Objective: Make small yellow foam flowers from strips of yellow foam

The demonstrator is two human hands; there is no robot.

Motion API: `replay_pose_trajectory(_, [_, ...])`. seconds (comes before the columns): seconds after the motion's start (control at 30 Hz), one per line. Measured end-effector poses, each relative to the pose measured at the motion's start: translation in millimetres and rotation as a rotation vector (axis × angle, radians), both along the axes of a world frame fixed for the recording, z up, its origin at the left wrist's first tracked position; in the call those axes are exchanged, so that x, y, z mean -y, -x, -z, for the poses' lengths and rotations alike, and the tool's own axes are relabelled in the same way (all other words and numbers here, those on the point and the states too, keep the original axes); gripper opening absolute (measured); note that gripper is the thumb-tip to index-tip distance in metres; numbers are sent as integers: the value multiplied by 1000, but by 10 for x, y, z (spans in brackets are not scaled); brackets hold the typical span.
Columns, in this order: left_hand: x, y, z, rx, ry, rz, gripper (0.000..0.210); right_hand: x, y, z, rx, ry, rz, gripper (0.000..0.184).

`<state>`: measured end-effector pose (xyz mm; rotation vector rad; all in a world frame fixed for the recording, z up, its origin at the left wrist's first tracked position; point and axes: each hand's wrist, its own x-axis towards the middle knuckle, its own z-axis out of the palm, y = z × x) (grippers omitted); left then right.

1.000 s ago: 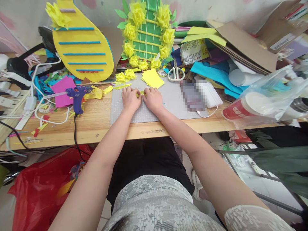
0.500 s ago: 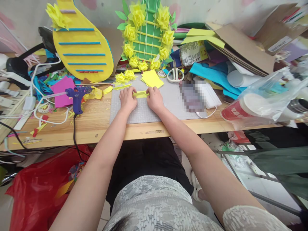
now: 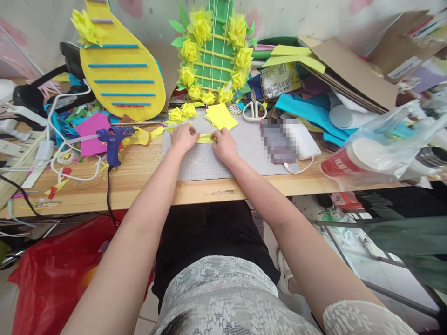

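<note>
Between my hands a narrow strip of folded yellow paper [image 3: 204, 138] lies over the grey cutting mat [image 3: 209, 163]. My left hand [image 3: 184, 137] is closed at the strip's left end, its fingertips partly hidden. At the right end, my right hand [image 3: 224, 145] pinches the paper between thumb and fingers. Just beyond my hands sits a stack of yellow paper squares [image 3: 221, 116]. Small yellow paper flowers [image 3: 182, 112] rest behind my left hand. White-handled scissors [image 3: 254, 110] lie past the stack on the right.
A purple glue gun [image 3: 113, 144] stands on the left among cables and paper scraps. Behind the mat lean a yellow instrument-shaped board [image 3: 122, 72] and a green one [image 3: 218, 60] ringed with flowers. A phone [image 3: 279, 142], a white power bank [image 3: 303, 138] and a bagged red cup [image 3: 337, 163] are at right.
The yellow paper between my hands looks narrower now. My left hand has shifted slightly left and its fingers have curled more; my right hand keeps nearly the same place.
</note>
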<state>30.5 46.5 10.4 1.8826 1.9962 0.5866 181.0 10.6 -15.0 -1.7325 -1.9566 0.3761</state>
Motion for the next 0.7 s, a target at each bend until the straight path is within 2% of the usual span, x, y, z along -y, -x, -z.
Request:
replay_pose_trajectory(0.13, [-135,-8,-65,-12,113,108,11,-2,-6,4,-37,-19,-5,26])
replay_pose_trajectory(0.3, [-176,22,-77,31,148,181,10,22,11,-45,-20,5,-3,23])
replay_pose_trajectory(0.43, [-75,21,-88,97,117,211,9,20,17,-70,-26,4,10,23])
replay_pose_trajectory(0.6, [73,1,-86,179,47,280,13,-35,-7,-39,-18,-116,-7,37])
replay_pose_trajectory(0.7, [94,12,-40,205,-3,285,15,-69,-17,3,-17,-110,-39,33])
